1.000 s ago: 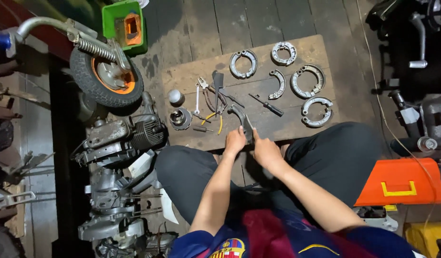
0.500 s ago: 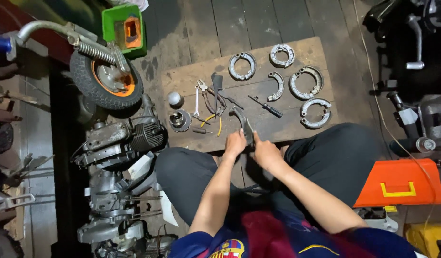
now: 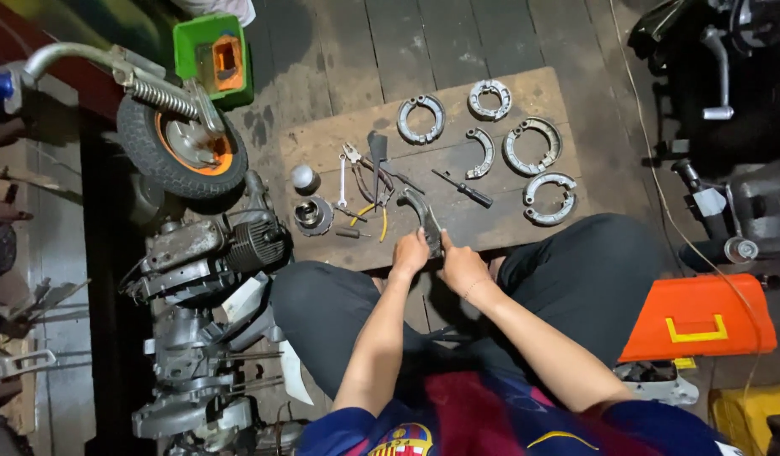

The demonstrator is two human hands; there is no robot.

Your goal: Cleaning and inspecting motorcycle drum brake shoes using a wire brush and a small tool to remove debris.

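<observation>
Left hand (image 3: 409,253), right hand (image 3: 462,267) grip curved, seemingly metal brake shoe (image 3: 422,215).

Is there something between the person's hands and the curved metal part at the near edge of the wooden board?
No. Both the left hand and the right hand already grip the curved metal part directly; nothing visible lies between them on the wooden board.

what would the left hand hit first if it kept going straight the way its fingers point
Probably the yellow-handled pliers lying on the wooden board just beyond the left hand, which grips the curved metal part together with the right hand. Height above the board is unclear.
</observation>
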